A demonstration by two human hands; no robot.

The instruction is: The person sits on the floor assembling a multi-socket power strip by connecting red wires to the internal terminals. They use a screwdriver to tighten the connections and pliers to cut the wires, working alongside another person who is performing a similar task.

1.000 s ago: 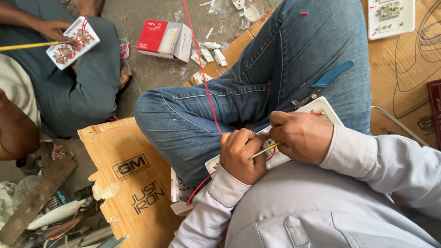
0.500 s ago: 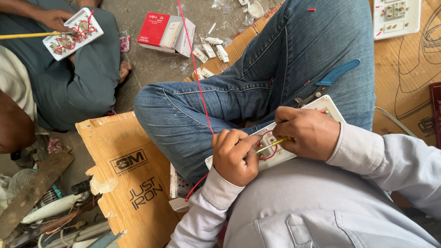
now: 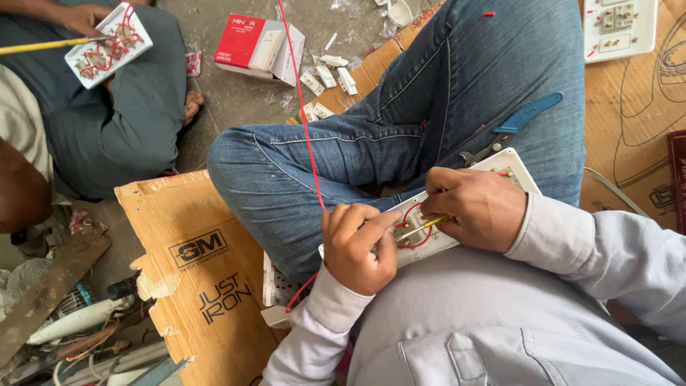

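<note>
Left hand (image 3: 355, 246): fingers curled nearly closed, index fingertip pressed on the near-left end of the white switch board (image 3: 457, 214), which it steadies; a red wire (image 3: 304, 114) passes just beside its knuckles and runs up and away out of the top of view. Right hand (image 3: 480, 209): closed in a pinch-like grip on a yellow-handled screwdriver (image 3: 423, 227), palm lying over the middle of the board. Screwdriver: long axis roughly level across the view, slightly tilted, metal tip pointing left toward the left hand and meeting the board's wired back. Switch board: white, rectangular, resting on the person's lap against the jeans-clad thigh, back side up with short red wire loops showing; long axis runs from lower left to upper right, far corner pointing up-right past the right hand. Blue-handled pliers (image 3: 516, 129): lying on the thigh just beyond the board, handle pointing upper right, apart from both hands. Red and white carton (image 3: 259, 46): on the concrete floor, well apart from the hands, flap open; contents cannot be made out. Loose white switch modules (image 3: 329, 75): scattered on the floor near the carton. Second switch board (image 3: 108, 44): white, with red wiring, held by another person's hand at upper left, a yellow rod touching it. Flattened cardboard (image 3: 204, 271): under the knee, brown. Third white board (image 3: 619, 27): lying on cardboard, upper right.
</note>
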